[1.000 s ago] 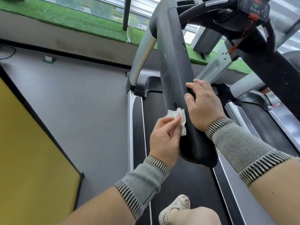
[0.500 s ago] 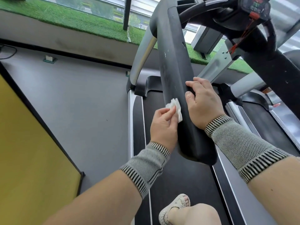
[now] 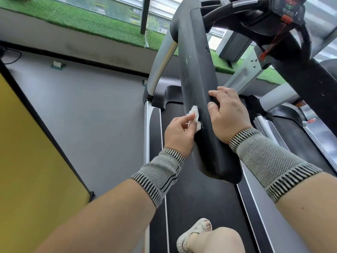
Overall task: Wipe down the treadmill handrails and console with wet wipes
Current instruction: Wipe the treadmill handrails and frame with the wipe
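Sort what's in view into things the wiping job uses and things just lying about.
In use: wet wipe, left hand, right hand, black handrail, console.
Lying about: yellow panel, artificial grass strip, floor socket.

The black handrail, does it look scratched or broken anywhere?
Yes, a little. The black handrail has pale scuffs and small chips on its upper face, well above the wet wipe that the left hand pinches against it. They look like worn paint or dried marks; which one cannot be told. Nothing looks broken.
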`<state>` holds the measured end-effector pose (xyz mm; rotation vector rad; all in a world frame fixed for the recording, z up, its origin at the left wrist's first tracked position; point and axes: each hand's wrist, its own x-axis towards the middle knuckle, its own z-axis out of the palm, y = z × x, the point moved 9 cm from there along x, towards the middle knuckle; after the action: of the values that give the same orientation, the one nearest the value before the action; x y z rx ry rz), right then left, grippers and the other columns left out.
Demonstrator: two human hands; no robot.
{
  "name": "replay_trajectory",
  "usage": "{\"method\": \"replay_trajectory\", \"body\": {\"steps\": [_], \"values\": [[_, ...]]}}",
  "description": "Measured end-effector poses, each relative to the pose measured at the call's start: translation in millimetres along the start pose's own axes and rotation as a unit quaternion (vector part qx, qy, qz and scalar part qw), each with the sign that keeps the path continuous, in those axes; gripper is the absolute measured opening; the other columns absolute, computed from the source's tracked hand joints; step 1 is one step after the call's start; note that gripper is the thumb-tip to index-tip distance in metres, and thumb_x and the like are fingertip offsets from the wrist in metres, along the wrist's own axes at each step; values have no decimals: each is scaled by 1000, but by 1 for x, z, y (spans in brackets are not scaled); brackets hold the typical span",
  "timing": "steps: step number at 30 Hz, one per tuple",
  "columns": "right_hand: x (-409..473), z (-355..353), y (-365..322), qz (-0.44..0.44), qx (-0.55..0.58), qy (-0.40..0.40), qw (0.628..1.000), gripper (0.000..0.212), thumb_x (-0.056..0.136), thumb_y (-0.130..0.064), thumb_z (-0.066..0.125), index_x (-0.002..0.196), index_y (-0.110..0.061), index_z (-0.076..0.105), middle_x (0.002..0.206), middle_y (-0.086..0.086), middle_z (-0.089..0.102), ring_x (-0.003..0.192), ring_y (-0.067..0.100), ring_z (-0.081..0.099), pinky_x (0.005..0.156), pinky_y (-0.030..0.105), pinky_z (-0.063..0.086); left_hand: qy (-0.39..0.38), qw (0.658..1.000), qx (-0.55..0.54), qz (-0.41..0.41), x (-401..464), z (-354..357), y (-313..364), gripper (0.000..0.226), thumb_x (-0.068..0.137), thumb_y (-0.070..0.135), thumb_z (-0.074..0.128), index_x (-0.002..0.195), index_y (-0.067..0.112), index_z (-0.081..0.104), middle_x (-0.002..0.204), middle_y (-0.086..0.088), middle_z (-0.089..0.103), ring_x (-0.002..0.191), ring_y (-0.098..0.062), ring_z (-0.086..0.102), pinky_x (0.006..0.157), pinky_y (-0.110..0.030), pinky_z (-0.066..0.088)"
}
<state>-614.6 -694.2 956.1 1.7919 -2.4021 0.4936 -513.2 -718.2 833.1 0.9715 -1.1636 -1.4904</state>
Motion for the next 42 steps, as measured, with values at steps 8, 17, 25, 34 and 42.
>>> {"method": "replay_trajectory", "body": {"steps": [8,17,25,34,42], "values": [[0,-2,0,-9,16,12,1000,37,96,-24,45,132,-15,51,143,1,39,132,15,36,105,23,24,-9,997,45,67,-69,-14,3,30,85,8,68,88,34,56,78,15,62,76,-2,61,65,-16,50],[-1,-4,0,-22,8,31,999,37,94,-22,49,129,-14,53,140,2,41,131,19,36,109,27,25,12,1000,7,6,-11,-9,10,28,87,3,63,74,27,65,66,9,63,62,-8,60,69,-31,55],[-5,-25,-61,-186,-1,52,981,11,84,-19,64,88,-11,71,83,3,64,78,23,58,76,31,50,52,930,-321,-174,-3,-48,13,15,90,-7,53,91,8,58,81,-10,64,65,-18,64,69,-37,56],[-5,27,-80,-62,122,-182,974,21,82,-37,69,78,-17,71,71,-5,66,70,12,61,68,25,49,-49,910,-383,-152,-9,-55,51,47,86,38,59,118,3,56,103,-16,61,90,-27,63,68,-33,57],[-8,12,-75,-25,164,-90,982,20,82,-31,69,96,-16,71,91,-3,70,87,14,64,88,34,52,74,946,-281,-141,-17,-82,43,6,93,14,59,86,13,59,87,-8,66,76,-21,64,78,-40,53]]}}
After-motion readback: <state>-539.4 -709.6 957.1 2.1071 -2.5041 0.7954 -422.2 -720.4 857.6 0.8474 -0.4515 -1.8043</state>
